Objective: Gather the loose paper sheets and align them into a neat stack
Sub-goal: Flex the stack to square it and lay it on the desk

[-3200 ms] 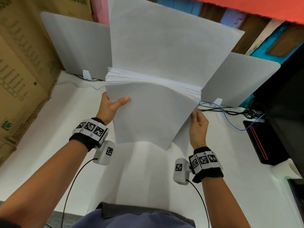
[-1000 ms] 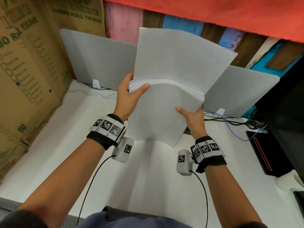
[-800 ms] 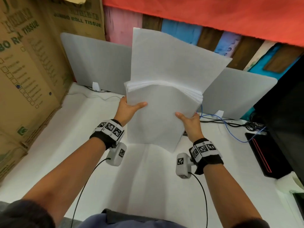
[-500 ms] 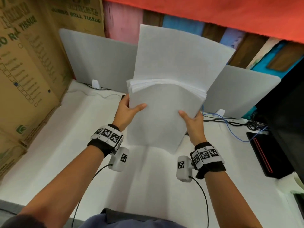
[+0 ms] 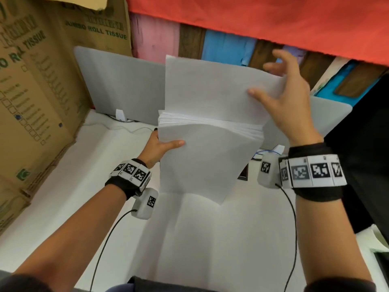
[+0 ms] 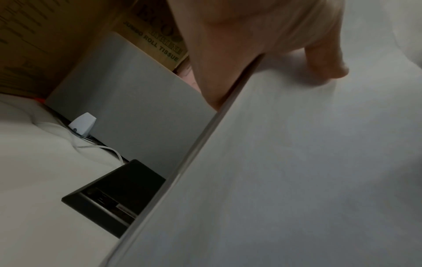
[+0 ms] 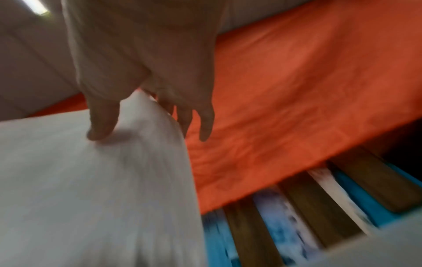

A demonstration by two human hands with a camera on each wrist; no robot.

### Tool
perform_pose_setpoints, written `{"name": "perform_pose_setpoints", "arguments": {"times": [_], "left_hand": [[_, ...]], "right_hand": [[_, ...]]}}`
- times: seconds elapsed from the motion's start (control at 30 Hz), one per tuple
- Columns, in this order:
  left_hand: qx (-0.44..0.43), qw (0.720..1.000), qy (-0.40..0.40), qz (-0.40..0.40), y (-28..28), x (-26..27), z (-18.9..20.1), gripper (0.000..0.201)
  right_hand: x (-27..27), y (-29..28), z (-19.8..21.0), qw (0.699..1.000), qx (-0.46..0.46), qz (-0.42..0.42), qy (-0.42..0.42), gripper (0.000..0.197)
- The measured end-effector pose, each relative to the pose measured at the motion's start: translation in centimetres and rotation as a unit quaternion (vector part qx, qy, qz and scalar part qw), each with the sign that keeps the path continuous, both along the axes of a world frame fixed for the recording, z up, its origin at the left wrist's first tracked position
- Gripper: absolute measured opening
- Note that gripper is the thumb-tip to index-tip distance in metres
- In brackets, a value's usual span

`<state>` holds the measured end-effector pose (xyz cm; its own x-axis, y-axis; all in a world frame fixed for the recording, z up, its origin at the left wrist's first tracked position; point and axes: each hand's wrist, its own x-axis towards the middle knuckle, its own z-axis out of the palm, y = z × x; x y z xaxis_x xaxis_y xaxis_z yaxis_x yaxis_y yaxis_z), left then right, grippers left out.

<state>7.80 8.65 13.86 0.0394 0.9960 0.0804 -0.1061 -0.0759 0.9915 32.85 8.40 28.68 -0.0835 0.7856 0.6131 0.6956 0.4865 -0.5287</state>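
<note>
Holding a thick stack of plain white paper sheets [image 5: 207, 157] upright above the white surface [image 5: 63, 186], you are well into the job: the sheets look gathered into one bundle, none lying loose on the surface within view. Your left hand [image 5: 156, 145] grips the stack's left edge, thumb across the near face and fingers hidden behind; the left wrist view shows that thumb pressed on the front sheet. Your right hand [image 5: 282, 102] is up at the top right corner of the taller rear sheets, thumb resting on the paper and fingers spread and relaxed past the edge; the blurred right wrist view does not settle whether they pinch the corner or merely steady it. What remains, by the look of it, is the squaring: the rear sheets stand well above the front ones, whose top edges form a visible fanned band across the middle, and the bottom corner of the stack hangs at an angle clear of the surface. Tapping the edges level and laying the stack flat would seem to finish things. Behind stand grey divider panels [image 5: 120, 87], brown cardboard boxes printed "JUMBO ROLL TISSUE" [image 5: 42, 81] at left and an orange-red cloth [image 5: 252, 22] overhead.
</note>
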Motion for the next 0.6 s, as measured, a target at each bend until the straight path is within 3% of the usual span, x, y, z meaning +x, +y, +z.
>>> {"name": "perform_pose_setpoints", "arguments": {"times": [0.07,0.2,0.3,0.4,0.6], "left_hand": [[0.002,1.0,0.004,0.0,0.0,0.0,0.0,0.035],[0.004,1.0,0.008,0.004,0.0,0.1,0.2,0.031],[0.008,1.0,0.007,0.003,0.1,0.2,0.2,0.032],[0.01,1.0,0.007,0.0,0.1,0.1,0.2,0.034],[0.011,1.0,0.004,-0.006,0.1,0.1,0.1,0.037]], "right_hand": [[-0.8,0.3,2.1,0.995,0.025,0.001,-0.092,0.063],[-2.9,1.0,3.4,0.972,0.034,0.025,-0.231,0.024],[-4.7,1.2,1.8,0.955,0.026,0.047,-0.293,0.026],[-4.8,1.2,0.8,0.961,-0.006,0.06,-0.272,0.027],[-4.5,1.1,3.2,0.957,-0.003,0.083,-0.279,0.022]]}}
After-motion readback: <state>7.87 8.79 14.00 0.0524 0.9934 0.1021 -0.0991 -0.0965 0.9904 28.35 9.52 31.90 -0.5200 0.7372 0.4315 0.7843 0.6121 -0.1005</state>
